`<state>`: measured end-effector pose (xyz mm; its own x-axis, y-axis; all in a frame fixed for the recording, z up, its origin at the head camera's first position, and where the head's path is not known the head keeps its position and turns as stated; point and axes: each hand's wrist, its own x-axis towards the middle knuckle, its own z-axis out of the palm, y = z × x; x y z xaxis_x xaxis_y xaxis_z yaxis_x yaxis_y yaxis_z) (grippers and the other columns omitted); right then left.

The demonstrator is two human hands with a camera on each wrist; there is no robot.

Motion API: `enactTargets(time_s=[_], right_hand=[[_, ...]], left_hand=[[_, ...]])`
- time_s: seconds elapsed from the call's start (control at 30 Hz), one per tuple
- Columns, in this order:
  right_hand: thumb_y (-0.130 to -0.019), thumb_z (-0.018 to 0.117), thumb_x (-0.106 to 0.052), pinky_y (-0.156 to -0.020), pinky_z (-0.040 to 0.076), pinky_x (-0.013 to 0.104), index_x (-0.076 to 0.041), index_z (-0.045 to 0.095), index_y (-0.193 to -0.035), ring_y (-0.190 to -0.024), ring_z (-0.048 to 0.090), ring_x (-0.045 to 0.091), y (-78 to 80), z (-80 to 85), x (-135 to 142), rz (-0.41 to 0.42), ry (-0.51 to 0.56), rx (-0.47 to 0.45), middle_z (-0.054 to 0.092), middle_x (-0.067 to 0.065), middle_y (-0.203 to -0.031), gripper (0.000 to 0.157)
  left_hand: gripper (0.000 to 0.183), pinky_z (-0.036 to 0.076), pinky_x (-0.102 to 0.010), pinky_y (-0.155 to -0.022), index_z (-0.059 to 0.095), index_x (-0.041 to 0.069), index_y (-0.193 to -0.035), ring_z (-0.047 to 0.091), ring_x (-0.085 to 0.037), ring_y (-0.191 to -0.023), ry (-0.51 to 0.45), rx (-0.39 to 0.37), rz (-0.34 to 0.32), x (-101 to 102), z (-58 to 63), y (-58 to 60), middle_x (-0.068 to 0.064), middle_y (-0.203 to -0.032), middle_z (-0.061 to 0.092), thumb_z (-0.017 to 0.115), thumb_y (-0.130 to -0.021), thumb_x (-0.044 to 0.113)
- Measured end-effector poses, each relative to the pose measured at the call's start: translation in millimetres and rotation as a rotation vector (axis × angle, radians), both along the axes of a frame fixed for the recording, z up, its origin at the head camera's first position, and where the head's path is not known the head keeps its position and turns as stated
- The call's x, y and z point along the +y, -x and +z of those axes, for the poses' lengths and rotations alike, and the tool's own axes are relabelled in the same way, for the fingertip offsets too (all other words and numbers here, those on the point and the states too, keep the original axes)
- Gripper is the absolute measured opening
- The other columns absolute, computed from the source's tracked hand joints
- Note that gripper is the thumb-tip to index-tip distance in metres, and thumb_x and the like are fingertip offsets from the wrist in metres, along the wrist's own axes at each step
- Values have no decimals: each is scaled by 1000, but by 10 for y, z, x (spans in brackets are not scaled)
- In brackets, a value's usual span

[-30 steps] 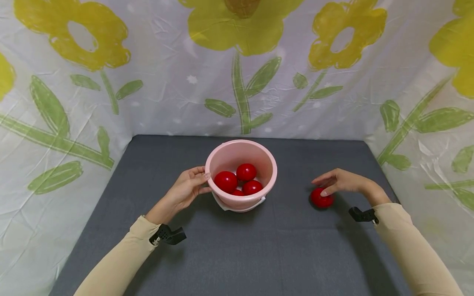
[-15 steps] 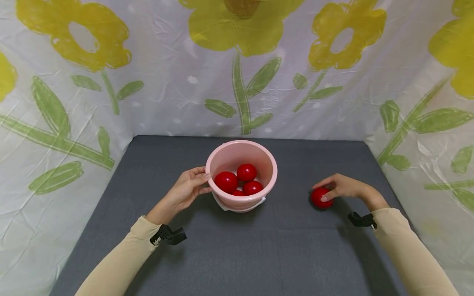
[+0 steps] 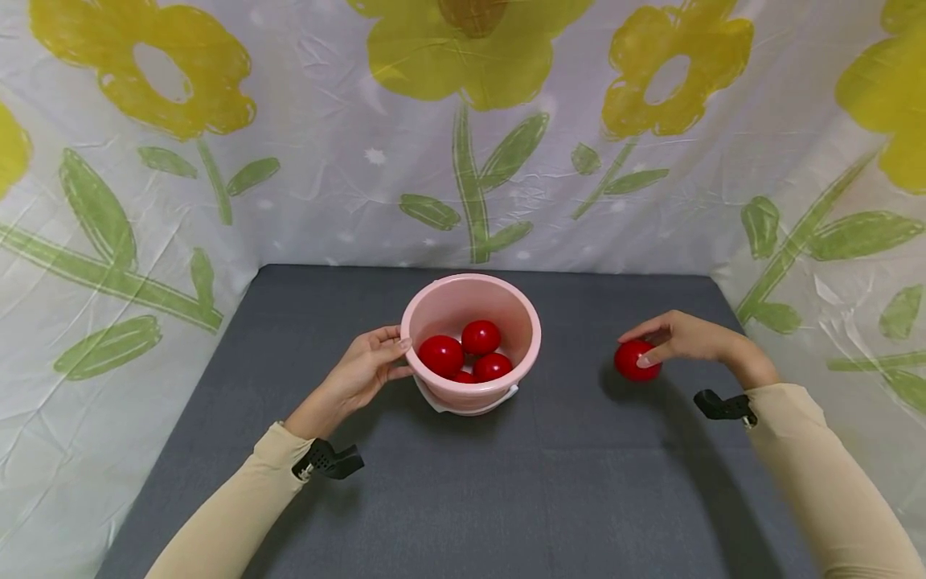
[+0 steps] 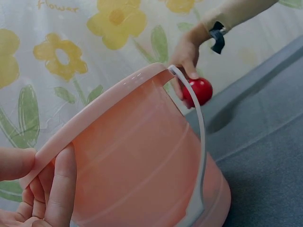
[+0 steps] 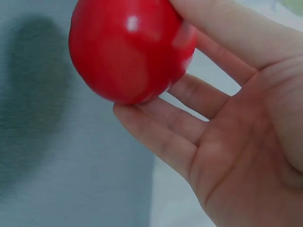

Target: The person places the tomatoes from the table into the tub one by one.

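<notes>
A pink bucket [image 3: 472, 392] with a white handle [image 4: 201, 156] stands on the dark table, its mouth tipped slightly toward me. My left hand [image 3: 365, 370] pinches the left side of its rim between thumb and fingers. Several glossy red tomatoes [image 3: 441, 355] lie inside. To the right, my right hand [image 3: 690, 338] grips another tomato [image 3: 637, 362] between thumb and fingers, raised off the table with its shadow apart below. In the right wrist view this smooth red tomato [image 5: 130, 52] sits at the fingertips, away from the palm.
The dark grey table cloth [image 3: 463, 498] extends around the bucket. A white curtain [image 3: 325, 161] with yellow flowers closes off the back and both sides. Each wrist carries a black camera mount [image 3: 329, 460].
My right hand has closed its fingers on the tomato and lifted it off the table, slightly up and to the right. The left hand and bucket stay put.
</notes>
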<state>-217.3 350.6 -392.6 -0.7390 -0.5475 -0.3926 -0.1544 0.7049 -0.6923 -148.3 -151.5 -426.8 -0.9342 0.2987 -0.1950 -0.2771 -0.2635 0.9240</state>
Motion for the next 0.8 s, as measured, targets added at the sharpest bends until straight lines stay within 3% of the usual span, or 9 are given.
enactTargets(time_s=[0.43, 0.8], right_hand=[[-89, 74, -23, -84, 58, 30, -13, 61, -135, -123, 54, 31, 228, 719, -337, 50, -54, 78, 56, 17, -141, 50], [-88, 75, -19, -84, 58, 28, -13, 62, -134, -122, 57, 29, 394, 1104, -773, 103, -56, 106, 63, 13, -134, 48]], left_hand=[[42, 62, -24, -74, 34, -10, -136, 67, -8, -88, 18, 4, -3, -14, 1, -4, -3, -106, 62, 51, -100, 1], [44, 62, -22, -74, 31, -13, -137, 67, -7, -87, 5, 21, -15, -10, -6, 7, 0, -101, 63, 50, -100, 1]])
